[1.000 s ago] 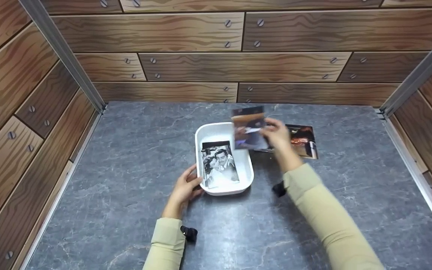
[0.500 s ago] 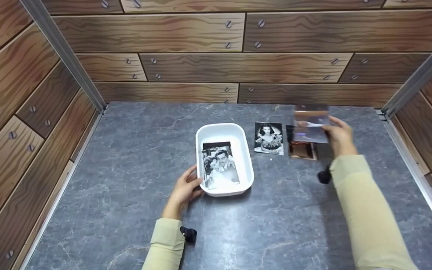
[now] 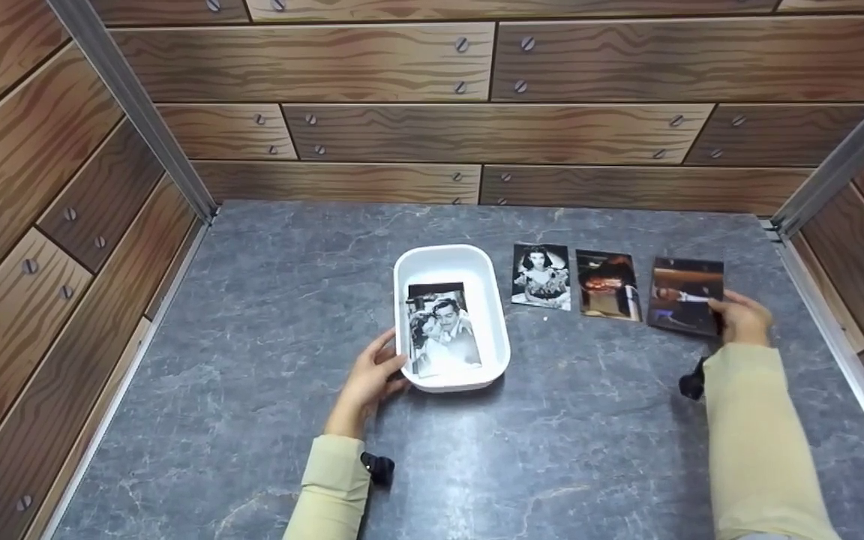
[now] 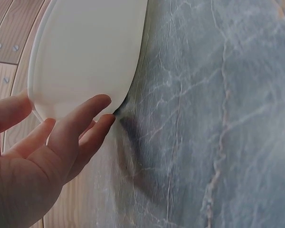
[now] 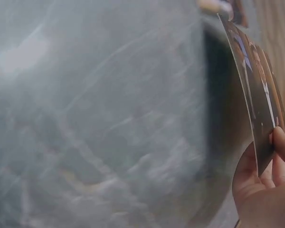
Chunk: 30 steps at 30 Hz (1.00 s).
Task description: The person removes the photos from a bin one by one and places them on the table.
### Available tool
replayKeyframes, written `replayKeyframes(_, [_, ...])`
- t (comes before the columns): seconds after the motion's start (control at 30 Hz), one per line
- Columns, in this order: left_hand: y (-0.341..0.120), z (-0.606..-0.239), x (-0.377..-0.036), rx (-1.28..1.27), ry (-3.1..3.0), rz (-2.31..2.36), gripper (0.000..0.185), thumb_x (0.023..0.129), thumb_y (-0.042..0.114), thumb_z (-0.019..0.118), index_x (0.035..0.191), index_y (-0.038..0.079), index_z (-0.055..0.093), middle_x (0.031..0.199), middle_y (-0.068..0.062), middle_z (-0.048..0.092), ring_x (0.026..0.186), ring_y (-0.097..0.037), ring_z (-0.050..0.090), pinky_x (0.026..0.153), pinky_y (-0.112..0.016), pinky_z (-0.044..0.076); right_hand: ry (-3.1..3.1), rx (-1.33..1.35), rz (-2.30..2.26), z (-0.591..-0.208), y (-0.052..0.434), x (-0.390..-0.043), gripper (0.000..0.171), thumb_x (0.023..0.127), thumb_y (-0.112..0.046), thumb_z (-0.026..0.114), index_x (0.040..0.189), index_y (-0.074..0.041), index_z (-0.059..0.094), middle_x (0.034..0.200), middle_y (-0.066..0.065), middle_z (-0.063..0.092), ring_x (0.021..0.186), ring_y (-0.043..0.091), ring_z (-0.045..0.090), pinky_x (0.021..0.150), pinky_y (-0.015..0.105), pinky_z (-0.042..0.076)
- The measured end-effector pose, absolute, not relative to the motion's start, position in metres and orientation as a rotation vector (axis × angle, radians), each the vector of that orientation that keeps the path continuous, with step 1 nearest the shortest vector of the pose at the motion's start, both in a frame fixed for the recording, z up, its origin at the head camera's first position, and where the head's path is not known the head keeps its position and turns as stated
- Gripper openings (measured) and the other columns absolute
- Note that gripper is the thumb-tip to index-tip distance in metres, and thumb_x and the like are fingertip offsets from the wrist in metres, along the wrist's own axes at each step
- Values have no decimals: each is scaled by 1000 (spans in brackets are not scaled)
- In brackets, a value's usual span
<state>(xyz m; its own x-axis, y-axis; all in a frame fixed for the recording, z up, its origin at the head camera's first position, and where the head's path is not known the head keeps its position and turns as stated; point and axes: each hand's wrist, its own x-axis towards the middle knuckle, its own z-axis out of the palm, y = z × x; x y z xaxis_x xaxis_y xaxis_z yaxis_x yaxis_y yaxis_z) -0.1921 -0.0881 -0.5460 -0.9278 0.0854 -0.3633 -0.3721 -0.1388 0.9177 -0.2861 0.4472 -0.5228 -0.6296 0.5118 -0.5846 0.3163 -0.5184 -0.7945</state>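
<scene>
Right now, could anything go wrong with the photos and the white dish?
Maybe. The right hand pinches the dark photo only at one corner, tilted above the table, so it might bend or slip. It is close to the reddish photo, which it could nudge crooked. The left hand only touches the white dish at its near corner, so a bump could slide the dish and shift the black-and-white photo inside.

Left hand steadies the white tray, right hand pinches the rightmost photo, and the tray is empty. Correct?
Not quite: the white tray isn't empty. The head view shows a black-and-white photo lying inside it. The rest holds: the left hand steadies the tray at its near left edge, and the right hand pinches the rightmost photo.
</scene>
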Motion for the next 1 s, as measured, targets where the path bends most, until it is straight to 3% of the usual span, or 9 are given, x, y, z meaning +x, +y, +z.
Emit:
replayKeyframes(0.13, [-89,-548,-191,-294,1837,2147,59,96,0,51,151,4,30,144,-31,40,99,-25,62,72,-30,59,-1663,-1345,2123,-535,447,-285,40,81,10,65,57,-22,64,52,-19,55,84,-2,56,84,8,48])
replayKeyframes(0.23, [-89,-549,-190,-275,1831,2163,59,95,-1,51,151,4,29,143,-32,41,99,-26,62,72,-31,59,-1889,-1342,1944,-540,444,-287,23,84,2,66,84,-20,70,63,-20,54,86,-1,53,93,12,43])
replayKeyframes(0.33, [-89,-549,-190,-274,1834,2163,60,95,-1,51,151,3,29,141,-33,42,100,-27,62,72,-31,59,-2160,-1312,1683,-542,440,-288,33,88,-5,65,120,-12,65,90,-4,64,82,4,54,90,19,46])
replayKeyframes(0.43, [-89,-549,-190,-287,1842,2150,59,95,0,51,150,3,30,141,-33,43,100,-27,62,71,-30,59,-2381,-1260,1432,-545,437,-288,48,91,-12,62,138,-5,52,128,14,59,103,21,58,97,28,47])
replayKeyframes(0.5, [-89,-549,-191,-292,1843,2144,59,96,0,52,150,4,30,142,-32,42,101,-27,61,71,-30,59,-2457,-1222,1339,-546,436,-286,48,93,-13,59,138,-2,51,142,20,49,122,30,50,106,35,42])
replayKeyframes(0.57, [-89,-549,-192,-290,1844,2141,59,96,0,52,150,4,30,143,-32,41,101,-27,61,72,-31,59,-2503,-1183,1288,-548,436,-284,47,93,-13,57,138,0,50,144,22,46,129,34,44,111,39,37])
replayKeyframes(0.83, [-90,-550,-194,-293,1851,2138,60,95,1,53,151,6,31,144,-31,40,102,-27,62,74,-32,60,-2603,-1048,1148,-552,437,-283,45,91,-9,58,131,8,51,136,27,50,126,40,45,111,43,34])
replayKeyframes(1.0, [-90,-548,-195,-305,1845,2140,61,95,3,55,151,6,30,145,-30,39,105,-29,61,75,-31,59,-2626,-1080,1135,-549,436,-291,52,93,-16,54,139,6,45,143,25,45,132,40,40,114,43,31])
